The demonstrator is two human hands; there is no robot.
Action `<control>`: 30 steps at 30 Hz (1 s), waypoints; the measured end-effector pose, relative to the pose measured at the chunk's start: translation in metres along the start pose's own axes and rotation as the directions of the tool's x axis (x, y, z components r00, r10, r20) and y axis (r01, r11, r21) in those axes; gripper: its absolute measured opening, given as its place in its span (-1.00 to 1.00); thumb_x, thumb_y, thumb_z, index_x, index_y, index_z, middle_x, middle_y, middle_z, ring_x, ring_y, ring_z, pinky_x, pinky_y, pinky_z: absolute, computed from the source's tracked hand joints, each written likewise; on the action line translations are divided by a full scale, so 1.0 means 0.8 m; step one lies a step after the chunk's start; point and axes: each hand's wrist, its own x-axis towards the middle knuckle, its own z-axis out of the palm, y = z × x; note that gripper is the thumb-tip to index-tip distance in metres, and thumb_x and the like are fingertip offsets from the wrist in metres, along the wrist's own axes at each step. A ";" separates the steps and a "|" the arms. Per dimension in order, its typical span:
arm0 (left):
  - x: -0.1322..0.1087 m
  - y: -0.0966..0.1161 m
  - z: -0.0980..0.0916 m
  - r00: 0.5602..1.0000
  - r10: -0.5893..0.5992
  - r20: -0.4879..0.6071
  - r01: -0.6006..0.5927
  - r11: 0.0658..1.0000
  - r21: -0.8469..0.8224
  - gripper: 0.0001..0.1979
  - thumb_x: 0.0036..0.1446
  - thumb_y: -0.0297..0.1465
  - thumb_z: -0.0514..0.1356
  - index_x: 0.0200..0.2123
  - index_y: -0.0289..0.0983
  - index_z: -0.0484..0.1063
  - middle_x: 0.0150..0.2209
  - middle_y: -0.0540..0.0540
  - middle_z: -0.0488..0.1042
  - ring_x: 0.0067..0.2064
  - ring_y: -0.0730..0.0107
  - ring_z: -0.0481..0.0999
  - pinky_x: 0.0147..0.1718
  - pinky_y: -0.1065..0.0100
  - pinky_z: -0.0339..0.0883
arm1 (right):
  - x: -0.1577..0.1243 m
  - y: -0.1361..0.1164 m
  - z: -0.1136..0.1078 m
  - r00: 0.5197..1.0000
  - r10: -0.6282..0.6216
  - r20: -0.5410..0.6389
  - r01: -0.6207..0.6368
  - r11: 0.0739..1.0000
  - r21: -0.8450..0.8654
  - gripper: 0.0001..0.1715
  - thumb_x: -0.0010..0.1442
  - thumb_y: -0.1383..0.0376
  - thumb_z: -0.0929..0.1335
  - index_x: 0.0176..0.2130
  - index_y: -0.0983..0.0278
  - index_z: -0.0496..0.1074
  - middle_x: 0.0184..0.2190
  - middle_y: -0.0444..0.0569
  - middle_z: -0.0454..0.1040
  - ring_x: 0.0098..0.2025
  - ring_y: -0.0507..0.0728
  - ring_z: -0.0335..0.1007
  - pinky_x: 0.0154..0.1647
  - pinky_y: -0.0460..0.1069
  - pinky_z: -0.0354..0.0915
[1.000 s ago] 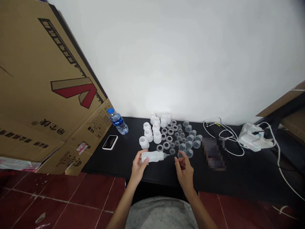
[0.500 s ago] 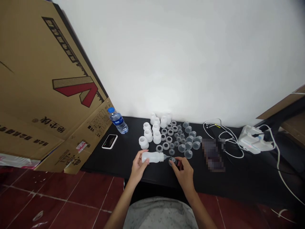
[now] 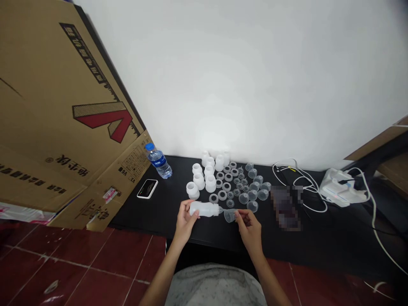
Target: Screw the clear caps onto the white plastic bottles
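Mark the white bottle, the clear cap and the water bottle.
white bottle (image 3: 205,209), head view, middle of its body.
clear cap (image 3: 230,216), head view, its side wall.
water bottle (image 3: 159,162), head view, middle of its body.

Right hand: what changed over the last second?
The right hand took hold of a clear cap and moved it left to the nozzle of the white bottle. The left hand kept holding the bottle sideways; the rows of parts stayed put.
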 end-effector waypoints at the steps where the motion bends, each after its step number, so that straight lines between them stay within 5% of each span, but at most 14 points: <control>1: 0.000 -0.001 0.000 1.000 0.004 -0.005 -0.004 1.000 0.002 -0.49 0.20 -0.02 0.42 0.05 -0.18 0.41 0.00 -0.17 0.54 -0.05 0.16 0.58 -0.31 0.35 0.53 | 0.001 0.000 0.000 1.000 0.020 -0.011 -0.020 0.999 0.025 -0.54 0.34 -0.12 0.47 -0.18 0.22 0.58 -0.43 -0.02 0.59 -0.49 0.13 0.47 -0.51 -0.02 0.39; 7: -0.001 -0.004 -0.002 0.999 0.037 -0.031 -0.037 0.999 0.003 -0.53 0.24 -0.09 0.42 0.09 -0.18 0.44 0.02 -0.16 0.49 -0.07 0.21 0.57 -0.32 0.37 0.55 | 0.003 -0.002 -0.001 0.995 0.088 -0.043 -0.081 0.988 0.130 -0.49 0.30 -0.14 0.50 -0.17 0.25 0.55 -0.47 -0.08 0.54 -0.62 0.04 0.31 -0.67 -0.08 0.26; 15: -0.004 0.001 0.005 0.999 0.002 0.043 -0.001 1.000 -0.013 -0.44 0.17 -0.09 0.47 0.13 -0.18 0.46 0.05 -0.20 0.59 -0.05 0.12 0.67 -0.21 0.26 0.61 | 0.004 0.000 -0.004 0.998 0.061 0.008 -0.061 0.986 0.156 -0.51 0.32 -0.13 0.49 -0.16 0.25 0.55 -0.45 -0.06 0.57 -0.61 0.03 0.33 -0.65 -0.08 0.29; 21: -0.004 -0.005 0.003 0.996 0.025 0.088 -0.024 1.000 -0.016 -0.49 0.17 -0.17 0.49 0.11 -0.20 0.50 0.02 -0.19 0.63 0.03 0.13 0.68 0.05 0.18 0.58 | 0.005 -0.003 -0.001 0.996 0.062 0.060 -0.071 0.985 0.157 -0.51 0.32 -0.12 0.49 -0.16 0.25 0.56 -0.44 -0.03 0.61 -0.60 0.04 0.37 -0.61 -0.08 0.33; 30: -0.004 -0.013 -0.004 0.996 0.031 0.079 -0.035 0.997 0.063 -0.51 0.20 -0.22 0.48 0.15 -0.22 0.54 0.08 -0.25 0.62 0.08 0.11 0.65 0.04 0.22 0.56 | 0.005 0.002 -0.002 0.991 0.070 0.110 -0.090 0.978 0.190 -0.52 0.34 -0.11 0.48 -0.09 0.24 0.58 -0.36 0.01 0.66 -0.59 0.05 0.41 -0.59 -0.06 0.37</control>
